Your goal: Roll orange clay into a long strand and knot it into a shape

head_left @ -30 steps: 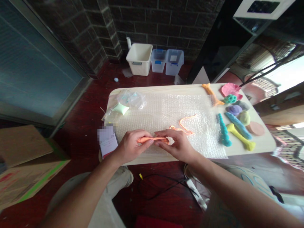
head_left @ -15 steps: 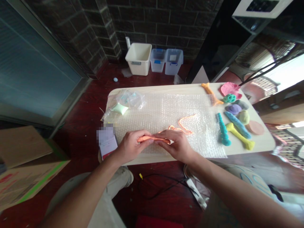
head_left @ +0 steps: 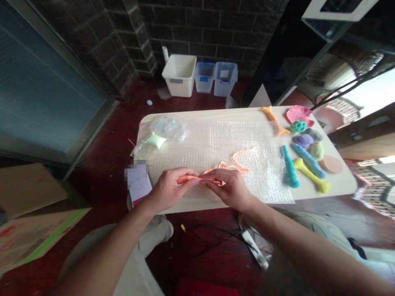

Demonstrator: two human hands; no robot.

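Both hands gripping a flattened orange strip (head_left: 188, 179) of soft material.
Left hand (head_left: 169, 188) and right hand (head_left: 232, 188) — fingertips pinched along it — above translucent bubble wrap (head_left: 200, 144).

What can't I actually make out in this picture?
All in the head view:
- Parts of the orange piece: covered by the left hand and right hand.
- Top of the printed card: hidden by a blocky blur; its print is too small.
- Red object: cut off by the bottom edge.
- Clear bag's contents: blurred by crinkled plastic.
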